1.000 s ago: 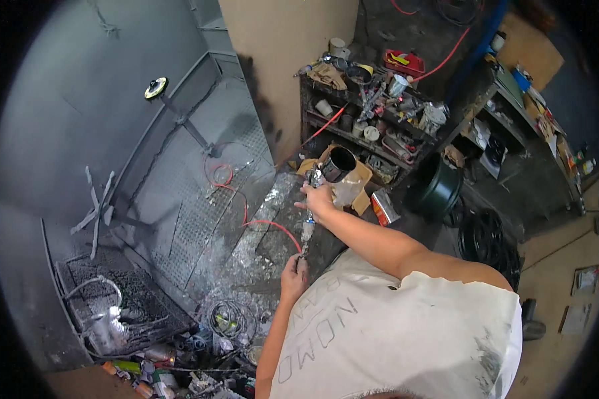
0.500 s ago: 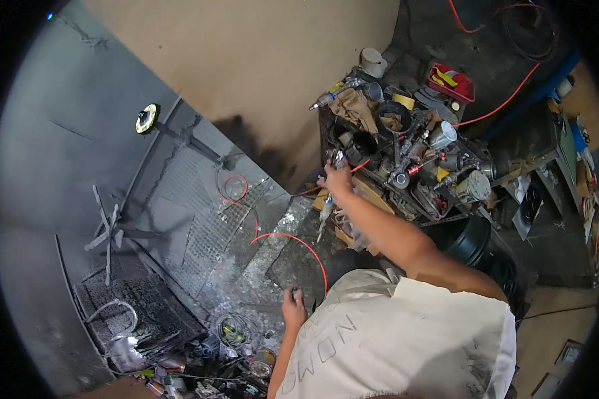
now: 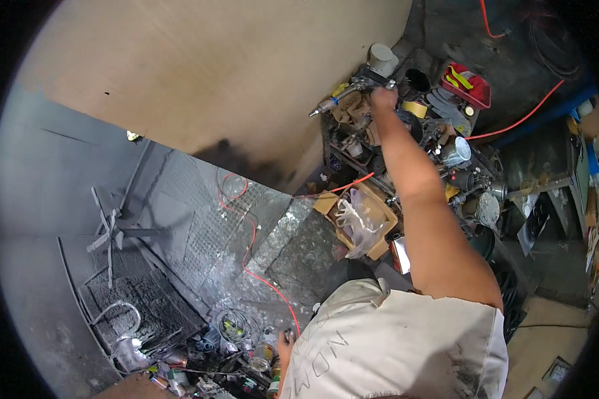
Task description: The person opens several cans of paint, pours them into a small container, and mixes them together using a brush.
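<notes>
My right arm stretches forward to the far end of the cluttered bench. There my right hand (image 3: pixel 384 98) is closed round the upper end of a silver spray gun (image 3: pixel 351 92), whose blue-banded tail points left. Brown crumpled paper (image 3: pixel 346 113) lies under the gun, and a pale tub (image 3: pixel 382 60) stands just beyond it. Down at my left side, partly covered by my shirt, my left hand (image 3: pixel 285 346) is closed on a small dark fitting (image 3: pixel 288 332). A red air hose (image 3: pixel 273 287) runs up to this hand; whether it joins the fitting is hidden.
A big tan panel (image 3: pixel 213 66) stands at the far left. Next to the bench sits a cardboard box (image 3: pixel 383 233) with a plastic bag (image 3: pixel 359 216). Behind lies a red tray (image 3: pixel 486 100). Cans and wire clutter the floor by a dark textured block (image 3: pixel 146 299).
My right hand has moved forward from the bench's near corner to its far end with the spray gun. My left hand has dropped closer to my body. The view has shifted, uncovering the cardboard box.
</notes>
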`<state>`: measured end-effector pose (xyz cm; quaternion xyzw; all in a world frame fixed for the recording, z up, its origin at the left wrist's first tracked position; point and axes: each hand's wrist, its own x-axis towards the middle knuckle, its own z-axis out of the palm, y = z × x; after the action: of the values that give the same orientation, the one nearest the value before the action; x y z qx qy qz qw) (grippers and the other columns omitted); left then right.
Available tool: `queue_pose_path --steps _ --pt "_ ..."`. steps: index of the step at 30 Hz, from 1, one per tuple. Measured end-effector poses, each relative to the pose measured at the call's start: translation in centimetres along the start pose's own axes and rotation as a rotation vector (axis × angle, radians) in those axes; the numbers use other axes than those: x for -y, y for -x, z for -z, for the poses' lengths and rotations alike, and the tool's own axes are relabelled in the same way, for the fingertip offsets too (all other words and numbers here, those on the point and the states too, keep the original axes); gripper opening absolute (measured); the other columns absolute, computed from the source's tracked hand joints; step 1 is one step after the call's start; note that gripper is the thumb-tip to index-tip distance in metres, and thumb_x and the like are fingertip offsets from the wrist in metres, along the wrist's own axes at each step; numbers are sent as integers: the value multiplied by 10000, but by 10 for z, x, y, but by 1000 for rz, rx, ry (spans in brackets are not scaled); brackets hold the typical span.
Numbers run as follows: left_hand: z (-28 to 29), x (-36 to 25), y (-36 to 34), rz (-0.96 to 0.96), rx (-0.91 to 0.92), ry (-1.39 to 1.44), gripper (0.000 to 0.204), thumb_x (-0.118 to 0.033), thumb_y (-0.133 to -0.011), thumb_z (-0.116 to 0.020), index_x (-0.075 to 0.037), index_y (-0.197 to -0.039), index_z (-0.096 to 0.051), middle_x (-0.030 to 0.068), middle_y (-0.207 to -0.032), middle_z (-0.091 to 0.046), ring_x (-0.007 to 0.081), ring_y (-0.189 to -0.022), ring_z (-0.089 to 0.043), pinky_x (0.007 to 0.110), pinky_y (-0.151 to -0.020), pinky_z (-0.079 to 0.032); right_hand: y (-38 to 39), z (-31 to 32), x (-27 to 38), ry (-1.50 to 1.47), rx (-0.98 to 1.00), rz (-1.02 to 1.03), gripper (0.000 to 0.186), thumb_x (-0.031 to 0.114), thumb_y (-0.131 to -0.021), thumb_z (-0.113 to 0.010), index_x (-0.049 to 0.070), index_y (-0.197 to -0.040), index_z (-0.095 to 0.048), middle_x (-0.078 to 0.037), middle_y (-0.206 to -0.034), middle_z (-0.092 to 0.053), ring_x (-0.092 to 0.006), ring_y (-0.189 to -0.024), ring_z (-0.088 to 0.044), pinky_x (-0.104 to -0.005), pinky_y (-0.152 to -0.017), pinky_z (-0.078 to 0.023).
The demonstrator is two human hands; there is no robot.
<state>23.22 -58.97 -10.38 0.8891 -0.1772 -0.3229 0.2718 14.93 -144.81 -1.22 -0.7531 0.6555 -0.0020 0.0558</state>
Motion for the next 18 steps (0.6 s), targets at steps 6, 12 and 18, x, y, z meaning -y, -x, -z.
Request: queue_pose_path --steps 6,12,18 --pt "-13 39 12 185 4 -13 306 -250 -967 -672 -9 -1148 -623 208 -889 -685 259 -758 -650 372 -705 -502 -46 -23 -43 205 121 48 390 275 -672 -835 91 -1011 -777 -97 -1135 -745 -232 -1139 -692 -368 -1008 -515" --pt "-6 31 -3 204 14 -7 305 -254 -966 -675 -4 -1134 -621 211 -859 -686 262 -724 -641 378 -684 -498 -85 -73 -48 137 250 -26 426 251 -699 -824 93 -1090 -756 -95 -1249 -704 -246 -1189 -665 -374 -1009 -520" --pt "7 -32 -27 130 -36 30 260 -229 -974 -664 1 -1085 -618 193 -822 -674 255 -702 -621 381 -666 -485 -86 -86 -25 53 256 -126 451 239 -762 -793 101 -1186 -727 -94 -1330 -667 -241 -1229 -639 -368 -1013 -512"
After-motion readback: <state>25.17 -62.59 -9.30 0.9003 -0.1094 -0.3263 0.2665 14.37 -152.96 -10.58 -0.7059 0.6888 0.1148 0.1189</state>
